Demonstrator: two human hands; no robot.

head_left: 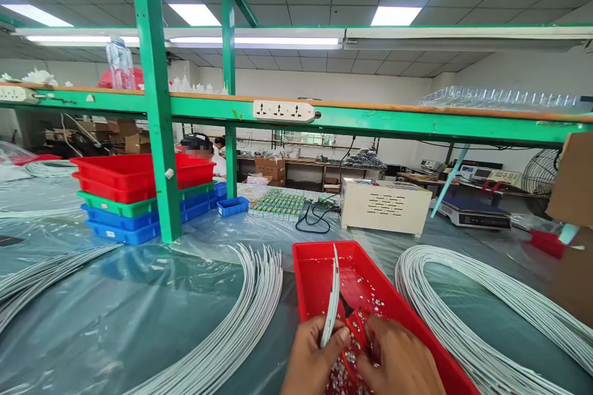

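Observation:
My left hand pinches a thin white cable that rises over a red tray at the bottom centre. My right hand grips a small red-handled cutting tool whose dark jaws sit against the cable. Small white cut scraps litter the tray floor. Both hands are low over the tray's near end, touching each other.
Bundles of white cables lie left and right of the tray on plastic sheeting. Stacked red, green and blue bins stand behind a green post. A beige box, a scale and a seated person are beyond.

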